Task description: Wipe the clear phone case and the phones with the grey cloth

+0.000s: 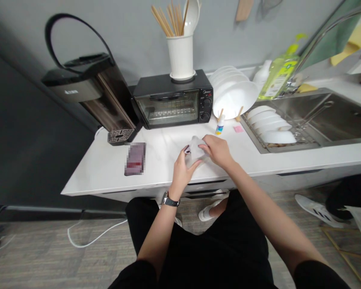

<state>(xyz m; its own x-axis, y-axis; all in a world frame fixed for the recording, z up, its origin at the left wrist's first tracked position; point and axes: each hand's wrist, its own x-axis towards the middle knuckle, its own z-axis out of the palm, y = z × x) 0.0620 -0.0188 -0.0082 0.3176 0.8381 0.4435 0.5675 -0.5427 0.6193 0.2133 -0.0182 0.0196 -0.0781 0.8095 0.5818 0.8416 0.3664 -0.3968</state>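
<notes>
Above the front part of the counter, both hands hold a small whitish, translucent, crumpled sheet (195,149); whether it is plastic film or thin cloth I cannot tell. My left hand (182,168) grips its left and lower side, with a small dark spot showing by the fingertips. From the upper right, my right hand (217,150) pinches it between thumb and fingers. Just beyond the right hand stands a small white-capped bottle (219,125) with a blue and yellow label. A flat pink packet (238,129) lies to the right of that bottle.
Behind the hands sits a black toaster oven (171,106), a tall dispenser (108,96) to its left. A blurred-out purplish flat item (135,159) lies on the left. White plates (236,96) and a sink (333,120) are rightward. Another person's shoe (317,210) shows at right.
</notes>
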